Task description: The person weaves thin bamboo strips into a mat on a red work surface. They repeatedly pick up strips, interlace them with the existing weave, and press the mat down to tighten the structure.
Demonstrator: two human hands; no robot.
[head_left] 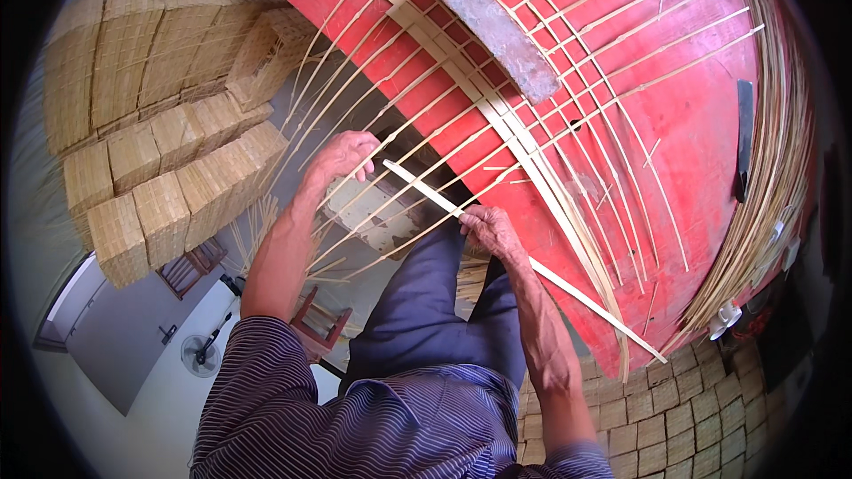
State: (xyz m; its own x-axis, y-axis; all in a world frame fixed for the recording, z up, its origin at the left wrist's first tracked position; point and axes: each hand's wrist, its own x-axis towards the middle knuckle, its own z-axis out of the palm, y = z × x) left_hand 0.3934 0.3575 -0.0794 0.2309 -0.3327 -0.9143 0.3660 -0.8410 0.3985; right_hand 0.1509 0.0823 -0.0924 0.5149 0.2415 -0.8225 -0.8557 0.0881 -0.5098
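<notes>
Two short sleeves of a dark striped shirt come nearest, with dark trousers below them and bare forearms reaching forward. The right hand is closed on a pale flat strip, pinching it between thumb and fingers. One end of this strip points up toward the left hand, stopping just beside it; the other passes behind the right wrist and slants across to the edge of the bench, near its corner. The left hand has its fingers curled among the loose ends of thin strips, and I cannot tell whether it grips one. Those ends overhang the bench and belong to an open lattice spread across the red top, with several broader pale bands running through it. A mottled, rust-marked bar lies on the lattice. Farther over, a narrow dark piece rests near the right edge, and beyond it runs a long bundle of slender strips. Down on the left are stacked woven blocks, a fan and a grey door.
</notes>
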